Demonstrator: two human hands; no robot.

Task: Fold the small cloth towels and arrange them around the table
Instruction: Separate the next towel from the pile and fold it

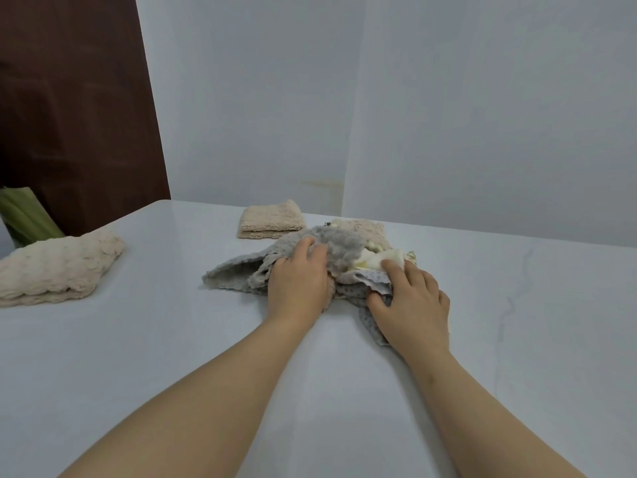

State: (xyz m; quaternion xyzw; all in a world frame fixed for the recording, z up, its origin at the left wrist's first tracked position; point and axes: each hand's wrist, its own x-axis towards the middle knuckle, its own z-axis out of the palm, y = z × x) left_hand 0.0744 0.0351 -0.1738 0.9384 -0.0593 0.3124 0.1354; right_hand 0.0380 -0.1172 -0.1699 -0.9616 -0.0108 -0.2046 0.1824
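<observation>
Pale wall (448,98) fills the back, w/ a dark brown panel (76,108) at far left. White glossy table (138,357) takes up the whole lower half; faint grey veining on its right side.

Big cream towel (58,270) lies folded near the left edge of the table, well apart from the rest. Mid-table, a loose heap: grey fluffy towel (238,270) spreads out to the left, thin grey dotted cloth (367,288) sits crumpled at the near side, a pale yellow cloth (382,258) is bunched on top, and a beige patterned towel (362,226) lies at the back, partly hidden by the heap.

Both forearms reach in from the bottom. Left hand (298,281) is palm-down on the grey fluffy towel, fingers curled into the pile & gripping it. Right hand (410,305) is on the heap's right side, thumb tucked into the grey dotted cloth, pinching it, fingertips touching the pale yellow cloth.

Small beige towel (270,220), neatly folded, sits at the far side of the table, just beside the heap, left of the beige patterned towel. Green leafy thing (24,215) pokes up past the table's left edge; can't tell what it is.
</observation>
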